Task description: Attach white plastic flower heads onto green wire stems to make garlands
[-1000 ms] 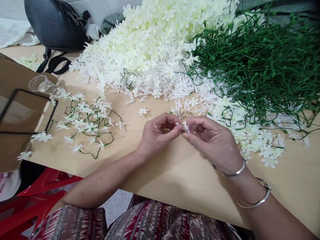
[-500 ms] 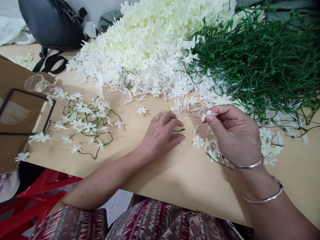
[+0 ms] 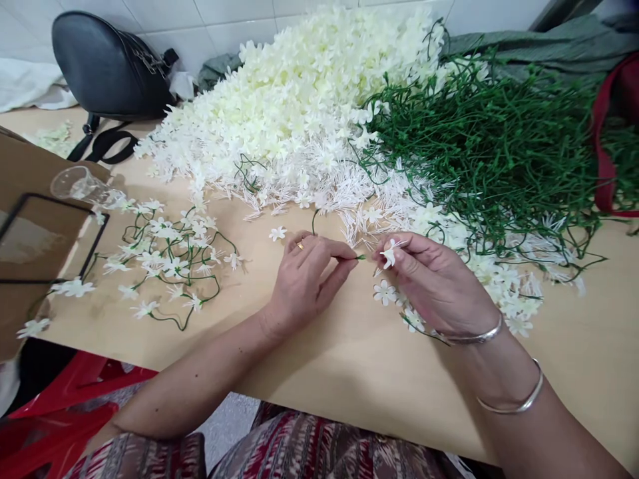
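Note:
Between thumb and forefinger, my left hand (image 3: 309, 273) pinches a green plastic stem (image 3: 360, 257), its tip pointing right. Another length of it curls up behind the knuckles. My right hand (image 3: 429, 279) holds a white artificial flower (image 3: 390, 254) by its base, close to the stem's tip; the two are apart. Under and beside the right hand lie loose white flowers (image 3: 384, 293) and a bit of green stem. One single flower (image 3: 277, 233) rests on the table just beyond my left hand.
A big heap of white petals (image 3: 299, 93) with thin white stamens (image 3: 359, 206) fills the back, beside a pile of green stems (image 3: 499, 133). Flowered stems (image 3: 170, 246) lie at left, near a tipped clear cup (image 3: 82, 185), a cardboard box (image 3: 30, 233) and a black bag (image 3: 110, 66).
My left fingers have closed on the green stem and lifted it. My right hand has brought the white flower left, nearer the stem's tip. The camera view has tilted up slightly.

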`<action>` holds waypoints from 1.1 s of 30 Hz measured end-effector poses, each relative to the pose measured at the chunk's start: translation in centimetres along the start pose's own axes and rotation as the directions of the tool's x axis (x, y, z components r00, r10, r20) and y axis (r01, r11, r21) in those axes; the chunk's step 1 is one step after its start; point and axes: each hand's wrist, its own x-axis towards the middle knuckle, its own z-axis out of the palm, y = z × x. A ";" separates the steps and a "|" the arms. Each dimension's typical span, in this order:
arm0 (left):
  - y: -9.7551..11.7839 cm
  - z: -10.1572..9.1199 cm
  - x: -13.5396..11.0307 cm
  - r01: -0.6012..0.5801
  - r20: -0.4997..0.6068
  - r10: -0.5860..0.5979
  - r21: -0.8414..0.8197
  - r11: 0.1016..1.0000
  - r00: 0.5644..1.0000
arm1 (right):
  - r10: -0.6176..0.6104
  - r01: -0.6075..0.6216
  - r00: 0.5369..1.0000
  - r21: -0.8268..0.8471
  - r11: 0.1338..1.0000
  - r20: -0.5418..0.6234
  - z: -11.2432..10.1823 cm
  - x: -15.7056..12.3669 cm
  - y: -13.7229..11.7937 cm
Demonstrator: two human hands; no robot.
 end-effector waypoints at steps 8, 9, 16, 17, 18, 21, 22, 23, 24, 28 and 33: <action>0.3 0.4 -0.3 0.157 0.055 -0.150 -0.187 0.970 0.987 | 0.086 -0.084 0.995 -0.041 0.996 0.051 0.4 -0.1 0.0; 0.3 0.4 -0.3 0.150 0.053 -0.143 -0.192 0.970 0.988 | 0.087 -0.084 0.995 -0.050 0.995 0.051 0.4 -0.2 0.0; 0.2 0.4 -0.3 0.115 0.066 -0.105 -0.186 0.976 0.992 | 0.054 -0.043 0.996 -0.149 0.988 0.066 0.5 -0.3 0.0; 0.2 0.4 -0.3 0.118 0.074 -0.106 -0.183 0.976 0.992 | 0.055 -0.044 0.996 -0.154 0.987 0.072 0.5 -0.3 0.1; 0.2 0.4 -0.3 0.124 0.084 -0.110 -0.180 0.976 0.990 | 0.059 -0.045 0.995 -0.158 0.986 0.080 0.6 -0.3 0.1; 0.2 0.4 -0.3 0.137 0.095 -0.121 -0.186 0.973 0.988 | 0.057 -0.045 0.995 -0.140 0.989 0.081 0.5 -0.3 -0.1; 0.2 0.4 -0.3 0.135 0.094 -0.118 -0.192 0.972 0.989 | 0.057 -0.047 0.995 -0.123 0.991 0.077 0.5 -0.3 -0.2; 0.2 0.4 -0.3 0.131 0.090 -0.115 -0.199 0.971 0.989 | 0.060 -0.052 0.996 -0.105 0.993 0.073 0.4 -0.3 -0.3; 0.2 0.4 -0.2 0.125 0.087 -0.109 -0.206 0.971 0.990 | 0.064 -0.057 0.995 -0.091 0.994 0.072 0.4 -0.3 -0.4; 0.2 0.4 -0.3 0.107 0.080 -0.092 -0.220 0.970 0.993 | 0.067 -0.056 0.994 -0.112 0.992 0.091 0.1 -0.5 -0.2; 0.1 0.5 -0.3 0.102 0.094 -0.083 -0.213 0.972 0.992 | 0.078 -0.059 0.992 -0.181 0.982 0.098 0.2 -0.6 0.3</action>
